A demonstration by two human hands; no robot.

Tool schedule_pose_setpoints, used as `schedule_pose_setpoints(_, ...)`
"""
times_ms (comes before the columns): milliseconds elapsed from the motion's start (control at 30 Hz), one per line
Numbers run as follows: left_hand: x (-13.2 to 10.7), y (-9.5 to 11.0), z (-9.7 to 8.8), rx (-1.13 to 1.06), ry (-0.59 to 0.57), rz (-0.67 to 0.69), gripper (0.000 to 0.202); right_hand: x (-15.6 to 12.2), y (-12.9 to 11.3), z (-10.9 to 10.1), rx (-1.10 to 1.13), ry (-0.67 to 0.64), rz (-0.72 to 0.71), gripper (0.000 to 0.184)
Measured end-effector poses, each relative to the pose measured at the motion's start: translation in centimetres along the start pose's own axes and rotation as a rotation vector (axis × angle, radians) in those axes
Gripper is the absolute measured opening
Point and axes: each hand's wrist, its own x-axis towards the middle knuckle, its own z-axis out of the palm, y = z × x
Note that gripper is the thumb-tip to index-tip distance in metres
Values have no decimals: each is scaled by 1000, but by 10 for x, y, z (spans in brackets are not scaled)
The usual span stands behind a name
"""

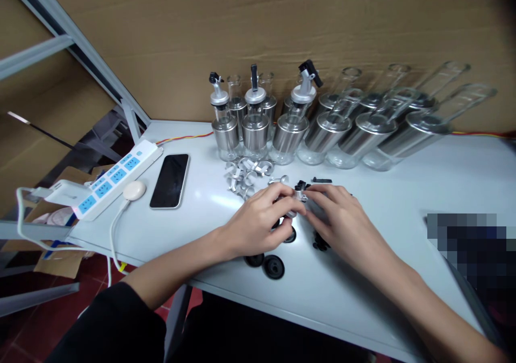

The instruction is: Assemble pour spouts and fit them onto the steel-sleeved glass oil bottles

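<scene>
A small silver-and-black pourer top [299, 193] sits between the fingertips of both hands, just above the white surface [387, 191] near its middle. The left hand [260, 220] curls narrowly around its near side. The right hand [341, 218] pinches it from the right, with the fingers drawn close together.

Under and near the hands lie flat black round rubber seals [273, 267] and a cluster of small black bits [321, 242]. A thin black lever piece [321, 180] lies just beyond the fingers. Further left and back there is a heap of loose silver metal caps [243, 176], none of them fitted to anything.

At the far edge stands a row of glass bottles with steel sleeves. Three of them, the topped bottles [255, 121], already carry a pourer with a black lever. The bare-necked bottles [363, 132] to their right, and a couple behind, have open glass necks. Judging by this, only a small share is finished and most bottles are unfitted, with plenty of loose parts to go.

On the left lie a black smartphone [170, 180], a white round plug [134, 190] and a white power strip with blue sockets [115, 179].
</scene>
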Motion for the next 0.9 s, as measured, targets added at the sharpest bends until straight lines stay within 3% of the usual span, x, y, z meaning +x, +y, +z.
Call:
schedule_pose_setpoints(567,1,0,0,44,-102,23,22,0,-2,0,-83,5,-31,30)
schedule_pose_setpoints(900,0,0,1,57,-157,27,22,0,-1,0,-67,2,-65,21)
